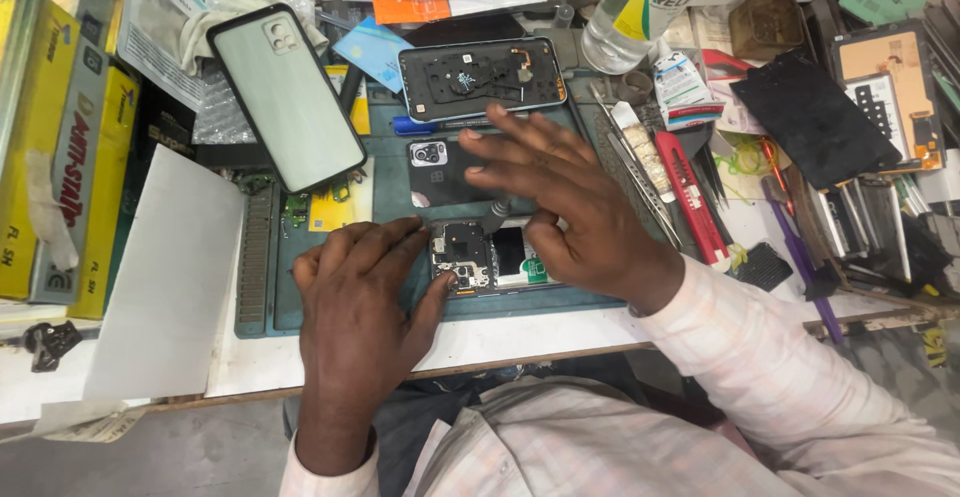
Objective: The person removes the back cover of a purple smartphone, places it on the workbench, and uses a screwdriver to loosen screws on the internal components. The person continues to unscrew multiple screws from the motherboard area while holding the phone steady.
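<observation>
**Guide:** Head view, looking straight down: your left hand (355, 302) lies flat on the green work mat (385, 192), its fingertips and thumb steadying the left end of an opened phone (490, 255). The phone lies face down at the mat's near edge, its back removed, so the circuit board and camera cluster are exposed.

**Listener:** And my right hand?

**Guide:** Your right hand (565, 207) arches over the phone's right end. The thumb and a curled finger pinch the grey handle of a small screwdriver (495, 214), which stands on the phone's upper edge; the other fingers fan out loosely. Your left hand clasps nothing; it only presses.

**Listener:** How does the phone handle?

**Guide:** Judging by its look, it is light, thin and stiff, but fragile while open. The bare board, ribbon connectors and lenses should not be pressed. The safest hold seems to be the metal frame along the long edges, where your left thumb already rests. Any loosened screws would be tiny and could easily roll away.

**Listener:** What surrounds it?

**Guide:** The mat looks grippy. On it, beyond your hands, lie a dark back cover (440, 172) and a phone frame (482, 79). A phone in a black case (287, 97) leans at the left. Tweezers (640, 182) and a red cutter (692, 197) lie to the right. A clear bottle (640, 7) stands behind, and yellow boxes (70, 157) are stacked at the far left. The white bench (500, 337) is crowded, with little room.
</observation>
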